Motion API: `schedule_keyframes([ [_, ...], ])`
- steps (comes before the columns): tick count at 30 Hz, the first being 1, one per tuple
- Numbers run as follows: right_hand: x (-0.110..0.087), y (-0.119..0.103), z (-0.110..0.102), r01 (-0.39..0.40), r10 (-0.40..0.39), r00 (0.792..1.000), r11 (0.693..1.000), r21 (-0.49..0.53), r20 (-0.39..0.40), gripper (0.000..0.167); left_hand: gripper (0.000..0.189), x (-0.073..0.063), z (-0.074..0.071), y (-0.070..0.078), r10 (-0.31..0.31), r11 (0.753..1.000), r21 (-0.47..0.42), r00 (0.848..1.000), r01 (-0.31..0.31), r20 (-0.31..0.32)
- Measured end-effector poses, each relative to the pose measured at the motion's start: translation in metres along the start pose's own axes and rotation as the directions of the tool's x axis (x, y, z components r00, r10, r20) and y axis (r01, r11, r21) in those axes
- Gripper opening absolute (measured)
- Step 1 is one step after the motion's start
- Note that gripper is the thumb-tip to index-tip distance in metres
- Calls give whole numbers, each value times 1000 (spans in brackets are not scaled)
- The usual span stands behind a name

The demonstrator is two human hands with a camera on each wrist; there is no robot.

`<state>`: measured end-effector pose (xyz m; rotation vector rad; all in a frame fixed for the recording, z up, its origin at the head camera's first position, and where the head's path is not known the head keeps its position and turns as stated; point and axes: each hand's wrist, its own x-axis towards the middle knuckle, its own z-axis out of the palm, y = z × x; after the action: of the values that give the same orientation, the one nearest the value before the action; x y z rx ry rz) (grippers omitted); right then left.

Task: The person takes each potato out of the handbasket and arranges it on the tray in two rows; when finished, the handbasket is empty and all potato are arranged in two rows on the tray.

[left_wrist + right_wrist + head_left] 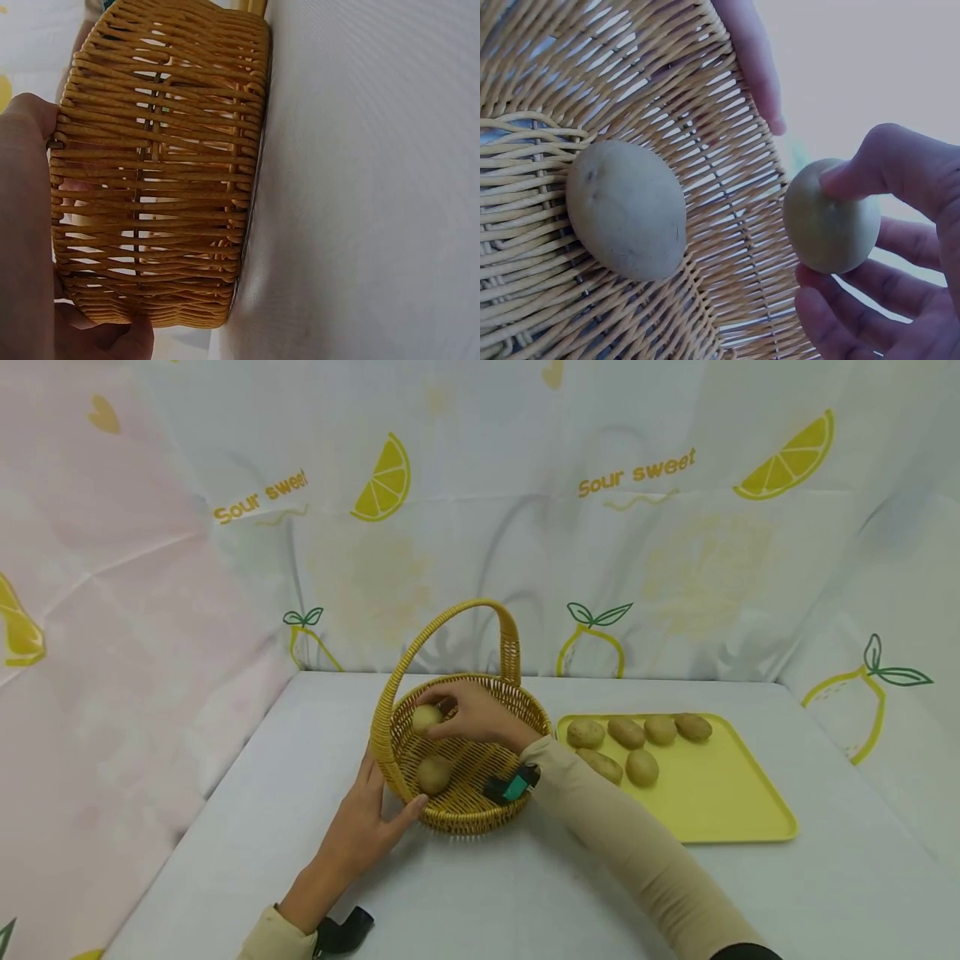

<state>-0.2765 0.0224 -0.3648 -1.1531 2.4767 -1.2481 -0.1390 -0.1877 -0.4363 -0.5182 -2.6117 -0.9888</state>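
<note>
A wicker basket (468,822) with a tall arched handle stands on the white table. My left hand (358,827) grips its left side, thumb over the near rim and fingers against the outer wall (161,172). Over the left part of the basket, my right hand (480,714) pinches a potato (829,225) between thumb and fingers, close to the wicker wall in the right wrist view. Another potato (434,774) lies on the basket's bottom, near the left hand's thumb.
To the right of the basket lies a yellow tray (731,793). Several potatoes (626,732) sit along its back and left side, and the right sleeve (622,827) passes in front of its left edge. A printed cloth (480,527) hangs behind the table.
</note>
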Motion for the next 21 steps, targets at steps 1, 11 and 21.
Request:
schedule_keyframes([
  [1,-1,-1,-1,-2,2,1000,1000,3,-1,43,101,0,0,0,1,1000,-1,1000,-1,0],
  [11,-18,-4,-15,-10,13,999,998,60,-45,47,101,0,1,-1,0,1000,-10,1000,0,-3],
  [21,-31,-2,-27,-22,28,996,998,65,-88,43,101,0,2,-2,-7,1000,-9,1000,7,0],
])
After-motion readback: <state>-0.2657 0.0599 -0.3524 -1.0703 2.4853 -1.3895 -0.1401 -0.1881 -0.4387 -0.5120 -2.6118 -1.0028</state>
